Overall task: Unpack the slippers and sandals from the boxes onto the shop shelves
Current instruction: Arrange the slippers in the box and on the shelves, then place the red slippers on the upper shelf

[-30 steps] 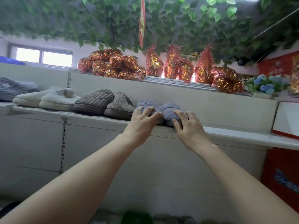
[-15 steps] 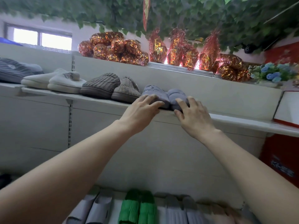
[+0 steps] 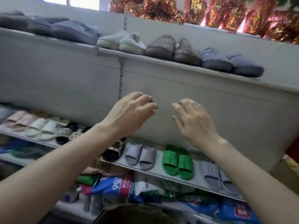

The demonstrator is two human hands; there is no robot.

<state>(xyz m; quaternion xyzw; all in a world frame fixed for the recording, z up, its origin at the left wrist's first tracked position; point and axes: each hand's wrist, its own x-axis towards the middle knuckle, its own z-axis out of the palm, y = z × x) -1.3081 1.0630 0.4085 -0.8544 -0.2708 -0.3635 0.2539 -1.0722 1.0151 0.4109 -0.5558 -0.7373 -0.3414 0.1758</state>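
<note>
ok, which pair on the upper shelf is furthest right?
The blue-grey fuzzy pair: it ends the row, just right of the brown ribbed pair, with the white pair further left.

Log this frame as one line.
left hand: open, empty | right hand: open, empty | blue-grey slippers: on upper shelf, untouched | step: pair shelved
</note>
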